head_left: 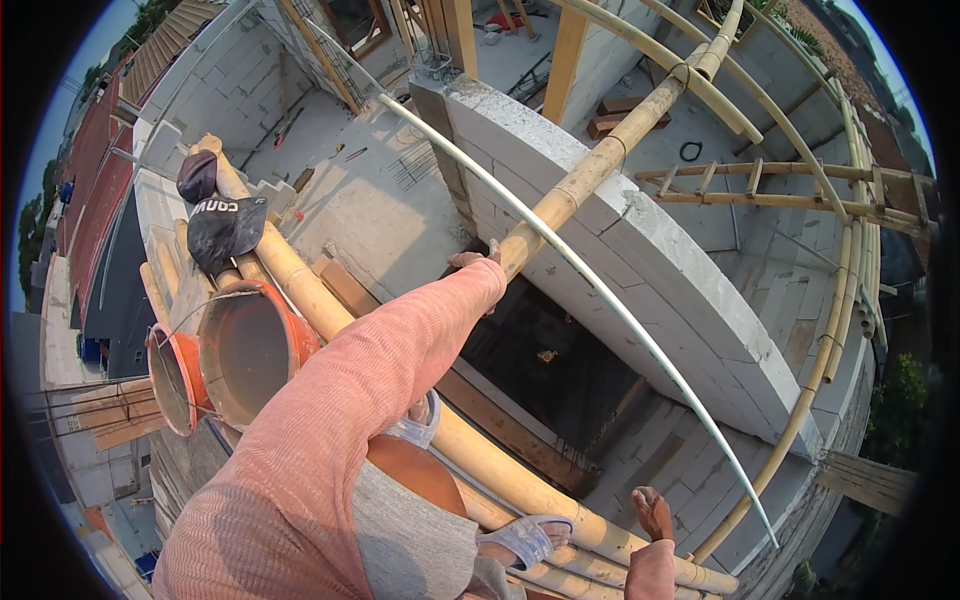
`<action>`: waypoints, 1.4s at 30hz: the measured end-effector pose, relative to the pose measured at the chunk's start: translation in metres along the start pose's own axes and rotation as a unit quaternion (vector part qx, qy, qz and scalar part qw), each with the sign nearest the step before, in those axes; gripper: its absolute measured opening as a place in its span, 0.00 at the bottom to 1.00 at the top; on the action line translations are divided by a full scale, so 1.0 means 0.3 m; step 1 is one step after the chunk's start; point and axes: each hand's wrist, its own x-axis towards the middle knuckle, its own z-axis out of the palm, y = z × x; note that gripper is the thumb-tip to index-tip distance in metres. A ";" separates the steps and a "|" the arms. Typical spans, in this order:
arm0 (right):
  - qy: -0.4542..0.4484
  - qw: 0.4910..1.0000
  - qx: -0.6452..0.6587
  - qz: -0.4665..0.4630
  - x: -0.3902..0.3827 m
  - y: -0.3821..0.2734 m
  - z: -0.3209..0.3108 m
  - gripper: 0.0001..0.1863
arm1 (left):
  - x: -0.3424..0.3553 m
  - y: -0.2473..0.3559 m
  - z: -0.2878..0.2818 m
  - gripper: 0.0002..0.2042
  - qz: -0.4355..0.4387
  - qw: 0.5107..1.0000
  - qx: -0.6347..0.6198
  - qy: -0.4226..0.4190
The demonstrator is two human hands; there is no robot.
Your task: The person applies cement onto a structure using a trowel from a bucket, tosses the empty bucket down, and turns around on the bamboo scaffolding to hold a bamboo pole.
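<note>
My left hand (pixel 478 264), at the end of a pink sleeve, is wrapped around the near end of a thick bamboo pole (pixel 580 185). That pole slopes away to the upper right and crosses the top of a light block wall (pixel 660 235). A long, thin white pipe (pixel 600 285) curves over the pole, just to the right of my left hand. My right hand (pixel 652 514) is low on the right, above the bamboo poles underfoot, with its fingers loosely apart and nothing visible in it. My sandalled feet (pixel 535 540) rest on those bamboo poles (pixel 500 470).
Two orange buckets (pixel 255 350) with grey insides stand at left, beside a black cap (pixel 228 232) lying on bamboo. Below the left hand is a deep, dark opening (pixel 545 355) between walls. A bamboo ladder (pixel 755 180) and curved bamboo scaffolding (pixel 835 320) stand at right.
</note>
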 end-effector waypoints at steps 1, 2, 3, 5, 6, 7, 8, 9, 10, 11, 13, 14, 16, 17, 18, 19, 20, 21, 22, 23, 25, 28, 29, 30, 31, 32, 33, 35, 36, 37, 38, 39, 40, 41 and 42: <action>0.000 1.000 0.002 0.004 0.000 -0.004 0.000 0.23 | -0.002 0.001 0.002 0.70 -0.002 1.000 -0.004 -0.002; 0.000 1.000 0.002 0.004 0.001 -0.005 0.000 0.23 | -0.003 -0.006 0.005 0.70 -0.003 1.000 -0.004 -0.003; 0.001 1.000 0.003 0.004 0.002 -0.003 0.001 0.23 | 0.000 -0.009 0.006 0.70 -0.005 1.000 -0.004 -0.005; 0.001 1.000 0.004 0.003 0.008 0.001 0.004 0.23 | 0.005 -0.015 0.010 0.70 -0.006 1.000 0.000 -0.010; 0.001 1.000 0.005 0.001 0.010 0.014 0.008 0.22 | 0.003 -0.011 0.008 0.70 -0.006 1.000 0.001 -0.013; 0.001 1.000 0.006 -0.001 0.013 0.027 0.011 0.22 | 0.002 -0.009 0.005 0.70 -0.004 1.000 0.003 -0.016; 0.001 1.000 0.006 0.000 0.015 0.039 0.012 0.22 | 0.001 -0.002 -0.001 0.70 -0.006 1.000 0.004 -0.022; -0.011 1.000 -0.005 0.000 0.021 0.049 0.013 0.19 | 0.002 -0.003 -0.001 0.70 -0.005 1.000 0.005 -0.022; -0.022 1.000 -0.015 0.001 0.025 0.059 0.016 0.17 | 0.004 0.000 -0.005 0.70 -0.006 1.000 0.006 -0.027; -0.022 1.000 -0.016 0.000 0.027 0.068 0.022 0.17 | 0.005 0.003 -0.010 0.70 -0.008 0.999 0.006 -0.030; -0.003 1.000 0.016 -0.009 0.025 0.081 0.033 0.12 | -0.002 0.009 -0.018 0.70 -0.009 0.999 0.011 -0.042; -0.003 1.000 0.016 -0.008 0.028 0.088 0.033 0.12 | -0.006 0.010 -0.023 0.70 -0.010 0.999 0.013 -0.046; 0.023 1.000 0.006 0.002 0.031 0.092 0.035 0.12 | -0.012 0.016 -0.029 0.71 -0.011 0.998 0.018 -0.054; 0.023 1.000 0.006 0.003 0.029 0.095 0.034 0.12 | -0.015 0.019 -0.034 0.71 -0.011 0.998 0.018 -0.057; 0.024 1.000 0.003 0.001 0.031 0.083 0.034 0.13 | -0.009 0.011 -0.028 0.71 -0.014 0.998 0.018 -0.058; 0.025 1.000 0.001 -0.001 0.034 0.072 0.033 0.14 | -0.003 0.001 -0.023 0.71 -0.016 0.998 0.021 -0.061; 0.023 1.000 0.001 -0.002 0.035 0.060 0.031 0.14 | 0.002 -0.007 -0.017 0.71 -0.018 0.998 0.021 -0.062; 0.018 1.000 0.016 -0.003 0.020 0.027 0.022 0.14 | -0.002 -0.007 -0.014 0.71 -0.019 0.999 0.020 -0.046; 0.013 0.999 0.031 -0.004 0.012 0.009 0.018 0.14 | -0.007 -0.007 -0.011 0.71 -0.019 0.999 0.020 -0.030; 0.013 0.999 0.032 -0.004 0.016 0.024 0.026 0.14 | -0.011 0.001 -0.009 0.71 -0.020 0.999 0.021 -0.031; -0.008 0.999 0.041 0.008 -0.010 0.064 0.012 0.13 | -0.083 0.059 -0.035 0.71 -0.023 0.999 0.018 -0.021; -0.025 0.999 0.010 0.019 -0.006 0.018 0.009 0.13 | -0.012 0.008 -0.014 0.71 -0.020 0.998 0.008 -0.060; -0.026 1.000 0.011 0.010 0.015 0.003 0.019 0.13 | 0.070 -0.029 0.014 0.71 -0.029 0.998 0.005 -0.057; -0.022 1.000 0.000 -0.019 0.060 -0.002 0.044 0.15 | 0.178 -0.087 0.051 0.71 -0.049 0.996 0.052 -0.054; -0.012 1.000 -0.013 -0.023 0.050 0.027 0.043 0.17 | 0.170 -0.052 0.052 0.71 -0.046 0.992 0.107 -0.055; -0.009 1.000 -0.013 -0.015 0.040 0.054 0.039 0.17 | 0.160 -0.017 0.049 0.71 -0.039 0.992 0.110 -0.054; -0.006 1.000 -0.005 0.007 -0.014 0.119 0.022 0.18 | 0.008 0.095 0.011 0.70 -0.021 0.996 0.082 -0.037; -0.006 1.000 0.009 -0.004 -0.003 0.080 0.024 0.19 | -0.089 0.051 -0.026 0.69 -0.034 0.998 0.045 -0.011; -0.003 1.000 0.006 -0.006 0.004 0.067 0.026 0.19 | -0.092 0.012 -0.020 0.68 -0.009 0.997 0.075 -0.023; 0.001 1.000 0.003 -0.007 0.005 0.060 0.027 0.20 | -0.095 -0.002 -0.022 0.68 0.017 0.994 0.104 -0.036; 0.004 1.000 0.006 -0.004 0.004 0.059 0.026 0.20 | -0.097 0.005 -0.026 0.54 0.031 0.993 0.104 -0.045; 0.002 1.000 0.005 -0.010 0.002 0.063 0.023 0.22 | -0.103 0.015 -0.027 0.54 0.034 0.993 0.107 -0.043; 0.001 1.000 0.005 -0.015 -0.003 0.070 0.021 0.24 | -0.107 0.023 -0.027 0.54 0.028 0.993 0.106 -0.044; 0.004 1.000 0.006 -0.010 -0.008 0.078 0.017 0.24 | -0.109 0.034 -0.029 0.54 0.022 0.993 0.106 -0.046; 0.004 1.000 0.011 -0.008 0.005 0.063 0.018 0.22 | -0.082 0.022 -0.024 0.54 0.020 0.993 0.106 -0.045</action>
